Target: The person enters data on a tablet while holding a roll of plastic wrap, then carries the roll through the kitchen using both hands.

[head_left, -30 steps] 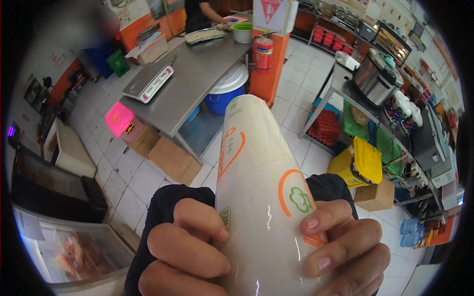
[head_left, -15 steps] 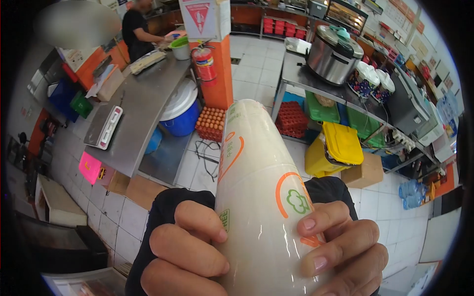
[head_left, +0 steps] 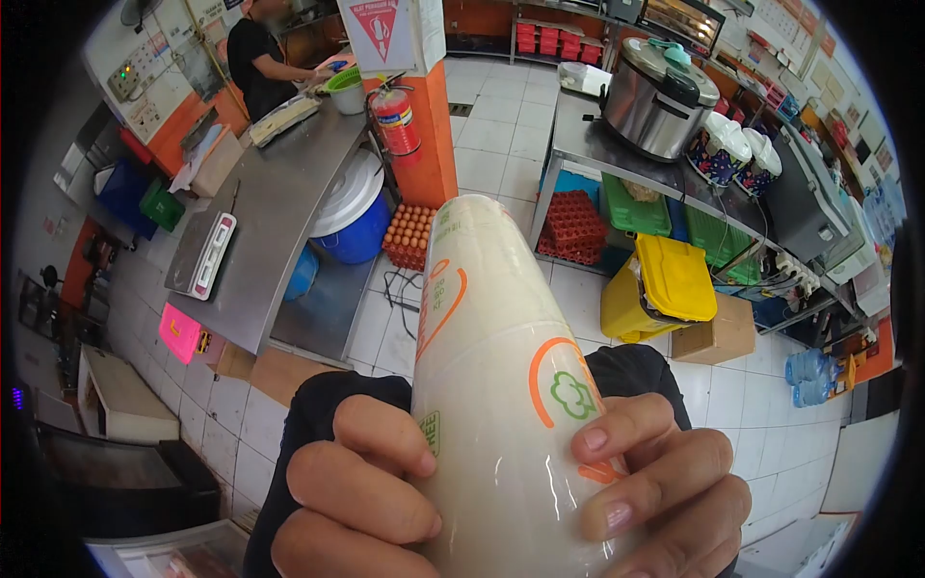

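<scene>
Between my two hands is a long, glossy white cylinder that looks like stacked cups. It carries orange curved lines, a green flower outline and small green lettering, with faint seams across it. Its far end points away from me, and its near end runs out of the frame. My left hand wraps its curled fingers against the left side. On the right side, my right hand presses its bent fingers over the print. Both thumbs are hidden. Dark-clothed knees show behind the cylinder.
A steel table at left holds a scale; a person works at its far end. Egg trays stand by an orange pillar with a fire extinguisher. A yellow bin and large cooker are at right.
The view has shifted slightly, showing more of the person at the far table. The cylinder and both hands sit a little further left in view, with the grip unchanged.
</scene>
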Action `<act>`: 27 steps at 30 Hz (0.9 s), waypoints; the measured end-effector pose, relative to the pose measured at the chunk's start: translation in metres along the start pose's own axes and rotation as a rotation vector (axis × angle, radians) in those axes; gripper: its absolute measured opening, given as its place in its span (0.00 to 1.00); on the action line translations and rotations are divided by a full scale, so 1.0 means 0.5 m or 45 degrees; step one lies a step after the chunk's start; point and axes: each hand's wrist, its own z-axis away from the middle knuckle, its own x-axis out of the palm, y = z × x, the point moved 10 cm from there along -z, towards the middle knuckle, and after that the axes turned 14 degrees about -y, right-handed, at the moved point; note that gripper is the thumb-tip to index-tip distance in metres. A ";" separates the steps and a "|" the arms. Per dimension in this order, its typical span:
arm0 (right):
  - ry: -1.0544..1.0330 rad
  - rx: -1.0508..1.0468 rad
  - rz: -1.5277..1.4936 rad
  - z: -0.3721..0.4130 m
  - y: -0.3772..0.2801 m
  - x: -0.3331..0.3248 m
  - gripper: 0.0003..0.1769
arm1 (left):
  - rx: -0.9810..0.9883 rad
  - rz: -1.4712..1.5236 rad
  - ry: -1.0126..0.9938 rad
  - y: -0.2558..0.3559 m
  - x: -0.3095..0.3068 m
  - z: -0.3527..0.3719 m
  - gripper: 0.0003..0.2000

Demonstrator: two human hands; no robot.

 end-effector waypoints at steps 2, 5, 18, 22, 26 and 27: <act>-0.029 -0.223 -0.024 0.002 -0.012 -0.006 0.08 | 0.007 0.011 -0.039 0.002 0.009 -0.006 0.07; -0.003 -0.236 -0.013 -0.001 -0.026 -0.014 0.08 | 0.056 0.055 -0.093 0.004 0.021 -0.013 0.07; 0.188 0.171 0.411 0.047 -0.086 -0.048 0.12 | 0.154 0.400 -0.101 -0.009 0.064 -0.017 0.06; 0.340 0.193 0.514 0.081 -0.106 -0.052 0.13 | 0.149 0.457 -0.034 0.000 0.073 -0.012 0.06; 0.282 -0.017 0.407 0.062 -0.118 -0.040 0.10 | 0.118 0.419 -0.092 0.012 0.080 -0.013 0.06; 0.165 -0.179 0.349 0.047 -0.123 -0.034 0.07 | 0.097 0.399 -0.112 0.014 0.082 -0.015 0.06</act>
